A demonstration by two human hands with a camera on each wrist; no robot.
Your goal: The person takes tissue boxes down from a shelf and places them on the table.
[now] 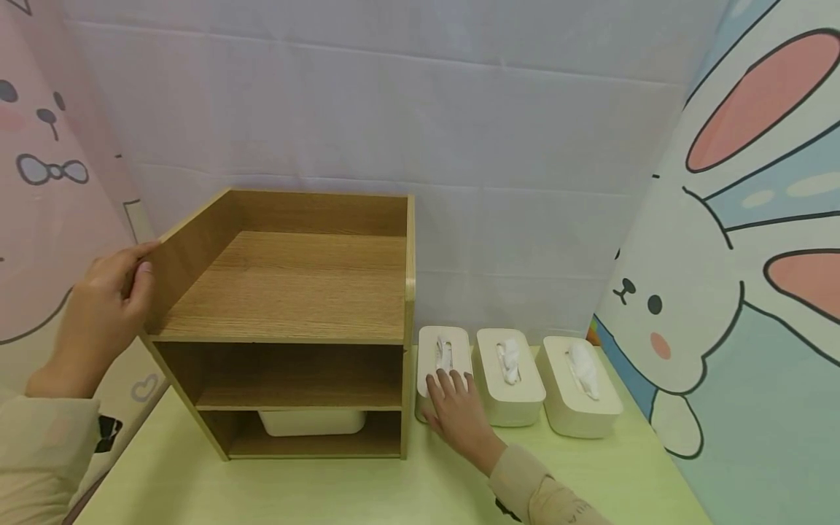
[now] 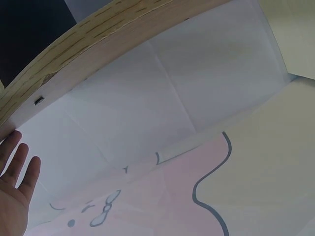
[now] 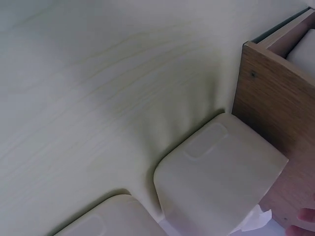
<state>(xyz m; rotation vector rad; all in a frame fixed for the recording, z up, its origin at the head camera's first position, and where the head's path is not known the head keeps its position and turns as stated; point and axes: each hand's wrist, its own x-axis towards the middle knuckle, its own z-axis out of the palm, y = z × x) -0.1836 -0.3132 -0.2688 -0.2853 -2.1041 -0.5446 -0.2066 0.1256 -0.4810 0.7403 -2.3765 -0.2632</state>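
A wooden shelf unit [image 1: 295,292] with an open top tray and two compartments stands on the table. My left hand [image 1: 108,306] holds the upper edge of its left side panel; in the left wrist view, fingers [image 2: 29,177] extend along the pale outer side [image 2: 64,93]. My right hand [image 1: 462,415] is over the front part of the leftmost white tissue box [image 1: 426,350], fingers spread. Whether it touches the lid is unclear. In the right wrist view, that box [image 3: 211,172] sits beside the shelf's side panel, with only fingertips [image 3: 307,215] showing.
To the right stand a middle tissue box [image 1: 502,343] and a rightmost tissue box [image 1: 558,357], tissue poking from each. A white box [image 1: 311,423] lies in the shelf's bottom compartment. A white sheet [image 1: 525,146] and rabbit-print panel [image 1: 689,328] border the table [image 1: 328,496].
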